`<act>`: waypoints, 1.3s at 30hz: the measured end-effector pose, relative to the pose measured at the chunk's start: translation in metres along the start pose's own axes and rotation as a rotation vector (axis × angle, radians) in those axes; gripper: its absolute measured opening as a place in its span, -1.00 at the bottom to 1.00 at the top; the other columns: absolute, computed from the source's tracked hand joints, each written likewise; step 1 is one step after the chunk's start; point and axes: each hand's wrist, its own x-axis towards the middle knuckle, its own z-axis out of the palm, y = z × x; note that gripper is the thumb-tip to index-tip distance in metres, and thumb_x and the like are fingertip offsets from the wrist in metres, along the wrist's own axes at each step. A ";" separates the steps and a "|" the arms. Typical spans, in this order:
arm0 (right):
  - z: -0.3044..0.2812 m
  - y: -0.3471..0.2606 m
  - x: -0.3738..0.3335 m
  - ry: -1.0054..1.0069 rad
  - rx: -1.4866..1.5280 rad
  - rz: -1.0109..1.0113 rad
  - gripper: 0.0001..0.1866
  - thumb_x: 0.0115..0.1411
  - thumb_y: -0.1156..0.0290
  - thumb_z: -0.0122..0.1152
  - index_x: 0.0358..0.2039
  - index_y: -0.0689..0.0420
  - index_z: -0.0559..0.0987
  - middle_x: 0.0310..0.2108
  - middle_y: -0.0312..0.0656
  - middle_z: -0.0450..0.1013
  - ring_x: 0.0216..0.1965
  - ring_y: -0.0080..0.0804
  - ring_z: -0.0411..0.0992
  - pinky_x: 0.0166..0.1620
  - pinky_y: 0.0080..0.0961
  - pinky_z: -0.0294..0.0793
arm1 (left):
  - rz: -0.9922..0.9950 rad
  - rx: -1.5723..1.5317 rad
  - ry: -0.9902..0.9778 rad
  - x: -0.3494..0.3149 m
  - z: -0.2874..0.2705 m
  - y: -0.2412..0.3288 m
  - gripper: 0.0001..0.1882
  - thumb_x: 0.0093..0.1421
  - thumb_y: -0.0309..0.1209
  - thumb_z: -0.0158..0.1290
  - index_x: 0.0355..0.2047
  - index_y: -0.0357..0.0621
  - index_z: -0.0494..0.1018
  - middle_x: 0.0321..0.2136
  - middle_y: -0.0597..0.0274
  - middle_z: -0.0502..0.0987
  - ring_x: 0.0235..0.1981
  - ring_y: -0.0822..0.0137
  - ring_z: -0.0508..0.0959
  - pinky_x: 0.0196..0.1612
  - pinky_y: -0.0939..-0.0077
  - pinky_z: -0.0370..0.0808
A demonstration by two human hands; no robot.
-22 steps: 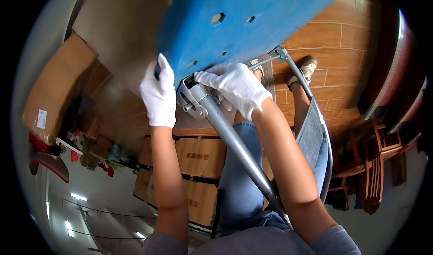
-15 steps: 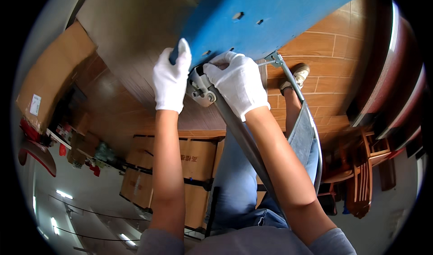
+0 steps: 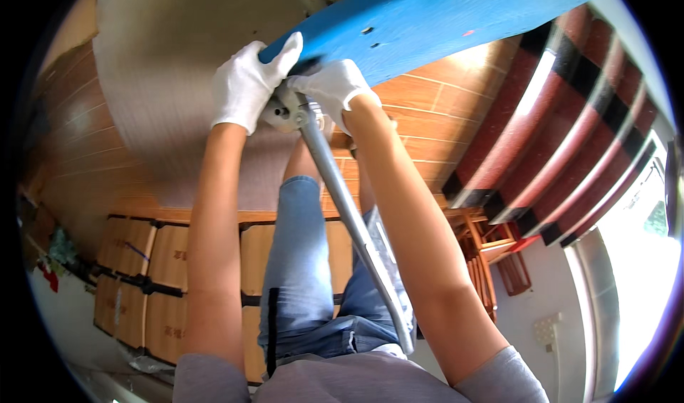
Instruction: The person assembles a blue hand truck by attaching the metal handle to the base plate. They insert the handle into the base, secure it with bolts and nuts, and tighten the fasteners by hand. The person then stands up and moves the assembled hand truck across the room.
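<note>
My left hand (image 3: 246,86), in a white glove, grips the near left edge of a large blue panel (image 3: 442,29) with small holes in it, the thumb raised along the rim. My right hand (image 3: 333,90), gloved too, is closed round the top of a light-coloured metal joint bracket (image 3: 282,112) just below that edge; some fingertips are hidden. From the bracket a grey metal tube (image 3: 342,196) slopes down toward my waist, between my forearms. The panel is tilted, its far end reaching to the upper right.
Several cardboard boxes (image 3: 162,317) with black strapping stand behind my legs. Dark red steps with black bands (image 3: 531,111) rise at the right, beside a wooden chair (image 3: 481,260) and a bright opening (image 3: 645,282). Below the panel lie a grey-brown surface (image 3: 171,111) and wood-look floor tiles (image 3: 420,136).
My view has swung round, bringing more of the steps and the bright opening in. Both hands and the bracket sit further left in view. The tube now stands steeper, and the panel appears more edge-on.
</note>
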 end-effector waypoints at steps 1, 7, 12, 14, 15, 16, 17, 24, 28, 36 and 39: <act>-0.002 -0.002 -0.002 -0.011 -0.032 -0.033 -0.65 -0.03 0.22 0.24 -0.31 0.21 0.63 -0.36 -0.07 0.56 -0.35 -0.26 0.52 -0.24 -0.46 0.50 | 0.008 0.001 0.012 -0.001 0.002 -0.001 -0.26 -0.05 0.35 -0.02 -0.54 -0.21 0.51 -0.53 -0.03 0.55 -0.42 0.05 0.58 -0.29 0.30 0.50; 0.002 0.000 0.001 -0.020 0.000 0.007 -0.66 -0.01 0.27 0.20 -0.31 0.28 0.62 -0.37 -0.01 0.55 -0.34 -0.26 0.51 -0.24 -0.45 0.47 | -0.015 0.005 -0.043 -0.001 -0.001 0.003 -0.25 -0.03 0.37 -0.07 -0.51 -0.19 0.52 -0.51 0.01 0.56 -0.39 0.06 0.59 -0.27 0.29 0.50; 0.004 -0.010 -0.002 -0.012 -0.107 0.047 -0.63 0.02 0.24 0.14 -0.26 0.27 0.60 -0.28 0.02 0.54 -0.23 -0.19 0.52 -0.17 -0.43 0.47 | -0.006 0.038 -0.030 0.000 0.001 0.001 -0.23 -0.02 0.37 -0.08 -0.47 -0.22 0.53 -0.46 -0.03 0.57 -0.37 0.03 0.58 -0.25 0.28 0.50; 0.002 -0.016 -0.007 -0.057 -0.127 0.084 -0.61 0.06 0.20 0.10 -0.18 0.19 0.59 -0.18 -0.02 0.52 -0.13 -0.18 0.50 -0.12 -0.43 0.47 | -0.008 0.048 -0.027 -0.001 0.002 0.000 -0.23 -0.01 0.36 -0.09 -0.44 -0.23 0.53 -0.44 -0.04 0.57 -0.36 0.03 0.58 -0.24 0.29 0.49; 0.001 -0.018 -0.007 -0.070 -0.190 0.097 -0.61 0.07 0.19 0.10 -0.17 0.17 0.59 -0.17 -0.04 0.52 -0.12 -0.19 0.50 -0.11 -0.42 0.46 | -0.016 0.042 -0.049 -0.002 -0.001 0.004 -0.23 0.00 0.36 -0.09 -0.42 -0.23 0.53 -0.43 -0.05 0.57 -0.35 0.03 0.58 -0.23 0.29 0.49; 0.001 -0.021 -0.007 -0.083 -0.254 0.109 -0.62 0.08 0.19 0.10 -0.16 0.14 0.59 -0.15 -0.06 0.52 -0.12 -0.19 0.49 -0.10 -0.42 0.45 | -0.025 0.036 -0.071 -0.002 -0.003 0.006 -0.23 0.00 0.35 -0.09 -0.41 -0.23 0.53 -0.43 -0.06 0.56 -0.34 0.03 0.58 -0.22 0.29 0.49; -0.001 -0.023 -0.006 -0.097 -0.317 0.120 -0.62 0.09 0.18 0.09 -0.15 0.12 0.59 -0.14 -0.08 0.52 -0.11 -0.20 0.49 -0.08 -0.41 0.44 | -0.010 0.044 -0.054 -0.001 -0.002 0.005 -0.23 0.00 0.35 -0.10 -0.41 -0.23 0.53 -0.42 -0.06 0.57 -0.33 0.03 0.57 -0.22 0.29 0.49; -0.009 -0.017 0.011 -0.238 -0.139 0.355 -0.64 0.20 0.10 0.02 -0.23 0.09 0.60 -0.29 -0.14 0.52 -0.26 -0.35 0.48 -0.18 -0.48 0.40 | -0.069 0.030 -0.136 -0.005 -0.012 0.019 -0.25 0.02 0.34 -0.10 -0.47 -0.23 0.51 -0.47 0.01 0.56 -0.37 0.09 0.57 -0.26 0.33 0.48; -0.002 -0.023 0.002 -0.136 -0.320 0.226 -0.61 0.16 0.06 0.04 -0.17 0.06 0.59 -0.25 -0.17 0.53 -0.25 -0.30 0.50 -0.16 -0.46 0.43 | -0.081 0.003 -0.139 -0.005 -0.014 0.016 -0.26 0.02 0.33 -0.09 -0.50 -0.22 0.50 -0.53 0.05 0.54 -0.43 0.14 0.55 -0.30 0.36 0.47; -0.001 -0.027 -0.007 -0.045 -0.204 0.297 -0.64 0.10 0.18 0.11 -0.13 0.05 0.59 -0.15 -0.12 0.53 -0.15 -0.19 0.51 -0.11 -0.43 0.48 | -0.126 -0.050 -0.167 -0.004 -0.013 0.017 -0.23 -0.02 0.36 -0.08 -0.47 -0.25 0.50 -0.55 0.04 0.53 -0.44 0.16 0.57 -0.31 0.39 0.48; -0.005 -0.035 -0.016 -0.101 -0.270 0.244 -0.66 0.10 0.22 0.10 -0.14 0.06 0.59 -0.14 -0.13 0.52 -0.14 -0.21 0.50 -0.11 -0.43 0.48 | -0.149 -0.041 -0.173 -0.003 -0.014 0.018 -0.21 -0.02 0.36 -0.08 -0.47 -0.27 0.50 -0.53 0.02 0.53 -0.43 0.16 0.56 -0.31 0.39 0.48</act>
